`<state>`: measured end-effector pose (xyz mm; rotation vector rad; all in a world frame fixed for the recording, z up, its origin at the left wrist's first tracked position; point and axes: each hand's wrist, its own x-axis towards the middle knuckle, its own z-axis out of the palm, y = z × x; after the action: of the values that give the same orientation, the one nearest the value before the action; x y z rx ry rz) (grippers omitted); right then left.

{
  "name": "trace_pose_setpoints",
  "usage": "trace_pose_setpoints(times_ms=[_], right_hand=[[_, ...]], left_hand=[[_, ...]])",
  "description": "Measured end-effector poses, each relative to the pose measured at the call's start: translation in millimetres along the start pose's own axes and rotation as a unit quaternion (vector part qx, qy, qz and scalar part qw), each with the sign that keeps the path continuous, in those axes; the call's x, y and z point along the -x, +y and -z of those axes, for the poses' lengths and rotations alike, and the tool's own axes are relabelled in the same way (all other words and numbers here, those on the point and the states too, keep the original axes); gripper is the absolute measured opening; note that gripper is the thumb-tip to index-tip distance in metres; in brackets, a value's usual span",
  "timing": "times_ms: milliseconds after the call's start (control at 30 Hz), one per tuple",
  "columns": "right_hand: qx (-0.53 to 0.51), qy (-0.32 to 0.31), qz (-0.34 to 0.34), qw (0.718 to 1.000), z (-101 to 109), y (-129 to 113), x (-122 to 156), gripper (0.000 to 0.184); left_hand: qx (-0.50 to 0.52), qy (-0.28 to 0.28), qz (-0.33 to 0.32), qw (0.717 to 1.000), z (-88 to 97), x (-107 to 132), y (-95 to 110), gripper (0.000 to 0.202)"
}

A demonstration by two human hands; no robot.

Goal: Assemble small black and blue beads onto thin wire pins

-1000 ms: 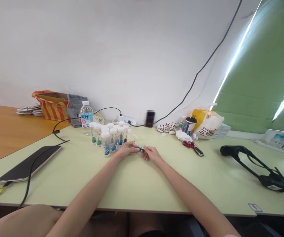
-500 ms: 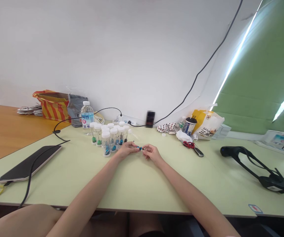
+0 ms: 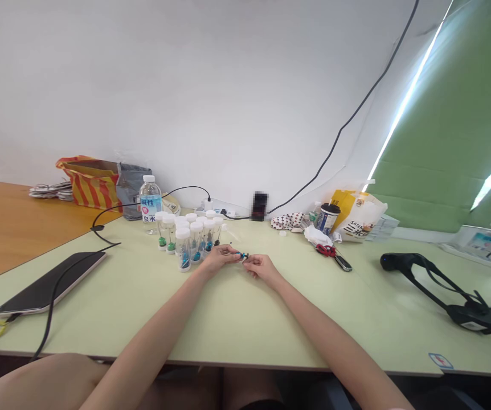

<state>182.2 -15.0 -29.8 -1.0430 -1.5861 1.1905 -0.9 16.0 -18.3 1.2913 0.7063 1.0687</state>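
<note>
My left hand [image 3: 220, 258] is closed in a pinch round a small shiny blue piece [image 3: 241, 255] with a dark end, held just above the table. Close to that dark end, my right hand [image 3: 263, 267] has its thumb and fingers pressed together. Whether they grip the end or something tiny beside it is too small to tell. Left of my left hand stand several clear tubes [image 3: 183, 251] with white caps. Blue pieces lie inside some of them, and green ones are in the tubes [image 3: 171, 234] at the far left of the group.
A water bottle [image 3: 150, 208] rises behind the tubes. A dark tablet [image 3: 53, 283] with a cable lies at the left. Red-handled scissors [image 3: 326, 250], a lidded cup [image 3: 328, 218] and a paper bag [image 3: 360, 213] are back right, a black headset [image 3: 433, 290] far right.
My right fingers have shifted slightly left and down, and the dark end of the blue piece shows more clearly. My left hand stays almost in place.
</note>
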Motion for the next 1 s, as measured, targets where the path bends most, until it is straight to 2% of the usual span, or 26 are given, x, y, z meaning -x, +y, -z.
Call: trace_pose_setpoints(times_ms=[233,467,700,1000], right_hand=[[-0.037,0.03,0.029,0.998,0.4,-2.8,2.5,0.031],[-0.047,0.031,0.026,0.998,0.0,-2.3,1.0,0.043],[-0.002,0.004,0.012,1.0,0.1,-0.4,0.6,0.034],[-0.075,0.03,0.031,0.996,0.9,-10.0,5.2,0.035]], left_hand=[[-0.003,0.01,0.004,1.0,1.2,-0.3,0.4,0.03],[-0.005,-0.004,0.012,1.0,0.4,1.0,-0.4,0.032],[-0.002,0.008,-0.006,1.0,0.6,-0.6,-0.9,0.031],[0.004,-0.003,0.007,1.0,2.5,-0.3,-2.3,0.029]])
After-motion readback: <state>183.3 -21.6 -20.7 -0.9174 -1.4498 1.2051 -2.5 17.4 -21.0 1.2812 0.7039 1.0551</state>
